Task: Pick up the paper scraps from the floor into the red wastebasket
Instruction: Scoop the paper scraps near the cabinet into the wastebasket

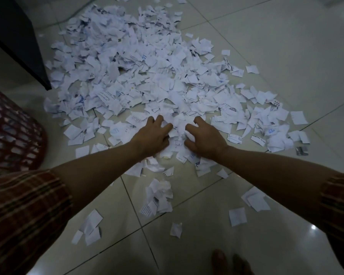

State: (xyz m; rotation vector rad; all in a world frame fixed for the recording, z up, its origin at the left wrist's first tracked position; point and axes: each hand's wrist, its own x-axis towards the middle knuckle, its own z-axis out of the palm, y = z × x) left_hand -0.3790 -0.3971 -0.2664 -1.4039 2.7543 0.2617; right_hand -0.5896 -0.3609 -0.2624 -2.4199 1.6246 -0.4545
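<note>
Reaching down with both arms, I have my left hand (154, 135) and my right hand (204, 136) planted close together at the near edge of a big heap of paper scraps (139, 72) spread across the pale tiled floor (286, 46). Both hands are palm down with the fingers curled into the paper, and a bunch of white scraps sits gathered between them; my right fingers are bent around a crumpled wad, and my left fingers dig into the pieces just beside it. The heap runs away from me, thick in the middle and thinning to single torn squares at its fringes, many with blue or black print on them. Nearer to me, loose scraps lie apart from the main pile: a small cluster (159, 197) just under my forearms, a few pieces by my left sleeve (24, 215), and some more on the right near my other checked sleeve (340, 203). The red wastebasket (12, 132), with its open lattice wall, stands to my left, well apart from my hands and near the pile's left edge; pale paper shows through its mesh. Behind it, a dark piece of furniture (18, 36) comes down to the floor at the heap's far left. My bare toes (228, 261) show at the bottom edge.
</note>
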